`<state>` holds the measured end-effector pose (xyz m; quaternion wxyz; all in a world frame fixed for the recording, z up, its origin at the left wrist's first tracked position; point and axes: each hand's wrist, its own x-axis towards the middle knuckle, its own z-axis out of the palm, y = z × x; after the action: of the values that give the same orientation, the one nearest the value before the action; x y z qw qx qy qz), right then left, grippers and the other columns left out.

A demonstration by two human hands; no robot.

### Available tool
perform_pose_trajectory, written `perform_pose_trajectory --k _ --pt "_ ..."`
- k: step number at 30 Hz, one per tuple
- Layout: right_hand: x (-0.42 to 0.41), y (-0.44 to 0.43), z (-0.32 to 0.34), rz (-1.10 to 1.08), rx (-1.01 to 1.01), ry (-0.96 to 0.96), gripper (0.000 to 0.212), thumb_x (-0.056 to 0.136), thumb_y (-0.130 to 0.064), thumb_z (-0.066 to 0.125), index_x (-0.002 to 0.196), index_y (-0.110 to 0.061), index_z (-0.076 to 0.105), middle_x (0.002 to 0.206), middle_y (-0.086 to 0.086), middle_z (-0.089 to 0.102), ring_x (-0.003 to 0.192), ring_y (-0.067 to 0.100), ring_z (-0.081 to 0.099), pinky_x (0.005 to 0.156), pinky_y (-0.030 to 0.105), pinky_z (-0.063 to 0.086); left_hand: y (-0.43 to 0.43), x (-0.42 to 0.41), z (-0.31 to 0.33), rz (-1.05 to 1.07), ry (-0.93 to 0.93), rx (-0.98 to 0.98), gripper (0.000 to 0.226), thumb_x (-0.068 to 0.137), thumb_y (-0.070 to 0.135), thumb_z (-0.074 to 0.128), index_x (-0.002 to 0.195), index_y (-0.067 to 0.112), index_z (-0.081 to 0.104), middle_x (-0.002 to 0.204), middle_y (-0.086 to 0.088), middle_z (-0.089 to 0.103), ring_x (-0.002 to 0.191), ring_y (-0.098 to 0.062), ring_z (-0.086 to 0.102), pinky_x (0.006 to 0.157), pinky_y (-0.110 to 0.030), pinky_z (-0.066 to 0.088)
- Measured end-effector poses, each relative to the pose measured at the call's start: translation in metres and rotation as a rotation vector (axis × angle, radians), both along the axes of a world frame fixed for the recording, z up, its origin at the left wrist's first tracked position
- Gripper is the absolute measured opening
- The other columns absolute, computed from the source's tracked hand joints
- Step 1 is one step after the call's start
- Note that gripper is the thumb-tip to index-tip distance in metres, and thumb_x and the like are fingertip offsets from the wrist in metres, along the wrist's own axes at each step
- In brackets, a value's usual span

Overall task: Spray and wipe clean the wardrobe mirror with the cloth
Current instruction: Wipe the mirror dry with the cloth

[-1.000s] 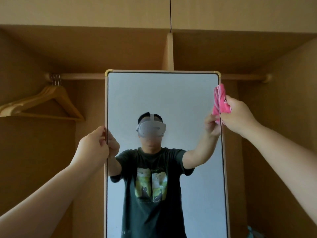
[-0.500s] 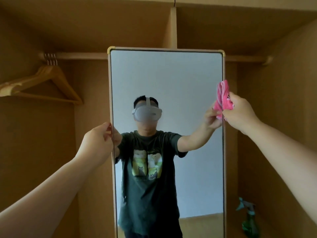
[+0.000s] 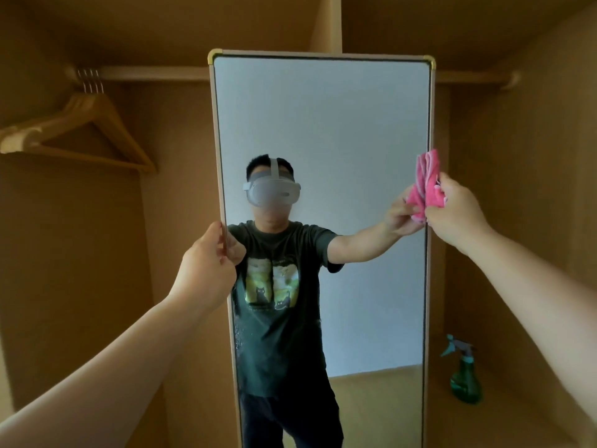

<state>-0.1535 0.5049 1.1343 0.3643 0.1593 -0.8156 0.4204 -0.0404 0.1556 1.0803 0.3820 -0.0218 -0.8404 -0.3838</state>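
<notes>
A tall mirror (image 3: 339,124) with a pale frame and gold corners stands upright inside the wooden wardrobe. My left hand (image 3: 206,270) grips its left edge at about mid height. My right hand (image 3: 455,215) holds a folded pink cloth (image 3: 428,182) pressed against the mirror's right edge. Small droplets show on the glass low at the left. A green spray bottle (image 3: 465,376) with a teal trigger stands on the wardrobe floor to the right of the mirror. The glass reflects a person in a dark T-shirt.
Wooden hangers (image 3: 84,134) hang from the rail (image 3: 155,72) at the upper left. A vertical divider (image 3: 326,24) rises behind the mirror's top. Wardrobe side walls close in on both sides.
My right hand has slid the pink cloth down the mirror's right edge. The view has tilted downward, bringing the spray bottle and floor into sight. My left hand keeps its hold on the left edge.
</notes>
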Motion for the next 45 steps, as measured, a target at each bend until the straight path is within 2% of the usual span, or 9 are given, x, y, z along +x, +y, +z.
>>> perform_pose_trajectory --k 7,11,15,17,21,29,35,40,45 --pt "-0.003 0.002 -0.018 0.000 -0.016 -0.019 0.060 0.091 -0.007 0.062 0.146 -0.019 0.039 0.131 0.010 0.057 0.121 0.030 0.055 0.098 0.038 0.046 0.020 -0.001 -0.012 0.041 0.043 0.086 0.036 0.071 -0.006 0.039 0.088 0.024 0.049 0.084 0.001 0.068 0.082 -0.023 0.065 0.066 -0.042 0.058" --pt "-0.007 0.007 -0.035 0.050 -0.017 -0.030 0.069 0.089 -0.004 0.064 0.148 -0.024 0.035 0.133 0.007 0.057 0.122 0.027 0.054 0.100 0.038 0.047 0.024 -0.002 -0.022 0.112 0.044 0.087 0.042 0.073 -0.007 0.043 0.086 0.033 0.048 0.083 0.018 0.065 0.079 -0.011 0.063 0.059 -0.025 0.052" --pt "-0.012 0.010 -0.049 0.077 -0.015 -0.019 0.073 0.089 -0.004 0.063 0.150 -0.026 0.030 0.134 0.006 0.057 0.122 0.026 0.055 0.101 0.039 0.047 0.025 -0.002 -0.034 0.170 0.016 0.043 0.042 0.081 -0.001 0.055 0.087 0.039 0.044 0.080 0.014 0.062 0.077 -0.007 0.063 0.049 -0.011 0.043" --pt "-0.015 0.012 -0.056 0.083 -0.008 -0.018 0.071 0.090 -0.005 0.063 0.151 -0.024 0.031 0.133 0.007 0.057 0.120 0.027 0.056 0.100 0.040 0.048 0.026 0.000 -0.041 0.173 0.011 0.035 0.042 0.082 0.000 0.054 0.088 0.040 0.043 0.081 0.020 0.062 0.077 -0.001 0.064 0.047 -0.009 0.042" --pt "-0.019 0.015 -0.069 0.101 -0.010 -0.010 0.066 0.089 -0.004 0.063 0.146 -0.022 0.037 0.130 0.007 0.059 0.118 0.027 0.058 0.098 0.041 0.050 0.029 0.006 -0.057 0.164 -0.024 0.068 0.057 0.082 -0.005 0.053 0.087 0.051 0.045 0.080 0.020 0.062 0.077 -0.004 0.064 0.046 -0.010 0.045" --pt "-0.015 0.017 -0.089 0.138 -0.023 -0.033 0.072 0.091 0.000 0.057 0.151 -0.027 0.029 0.135 0.008 0.056 0.122 0.027 0.055 0.098 0.034 0.045 0.029 0.005 -0.074 0.155 -0.063 0.153 0.050 0.082 -0.006 0.052 0.107 0.037 0.054 0.096 0.010 0.066 0.090 -0.009 0.065 0.061 -0.015 0.050" --pt "-0.010 0.017 -0.106 0.152 -0.024 -0.073 0.069 0.091 -0.002 0.060 0.150 -0.023 0.032 0.134 0.008 0.056 0.122 0.026 0.055 0.103 0.041 0.047 0.029 0.006 -0.087 0.155 -0.105 0.173 0.056 0.082 -0.008 0.050 0.121 0.032 0.049 0.108 0.003 0.064 0.101 -0.019 0.063 0.080 -0.041 0.059" --pt "-0.008 0.018 -0.119 0.159 -0.015 -0.089 0.070 0.091 -0.003 0.060 0.151 -0.023 0.030 0.135 0.009 0.056 0.122 0.027 0.055 0.103 0.045 0.047 0.030 0.005 -0.096 0.177 -0.124 0.177 0.058 0.082 -0.009 0.051 0.126 0.028 0.048 0.110 0.001 0.064 0.101 -0.021 0.063 0.076 -0.038 0.059" --pt "-0.008 0.017 -0.134 0.149 -0.011 -0.089 0.071 0.093 -0.003 0.057 0.153 -0.024 0.025 0.138 0.008 0.053 0.125 0.025 0.053 0.103 0.036 0.046 0.029 0.006 -0.113 0.194 -0.196 0.195 0.064 0.081 -0.010 0.049 0.134 0.026 0.045 0.119 -0.002 0.060 0.100 -0.022 0.061 0.065 -0.031 0.057"
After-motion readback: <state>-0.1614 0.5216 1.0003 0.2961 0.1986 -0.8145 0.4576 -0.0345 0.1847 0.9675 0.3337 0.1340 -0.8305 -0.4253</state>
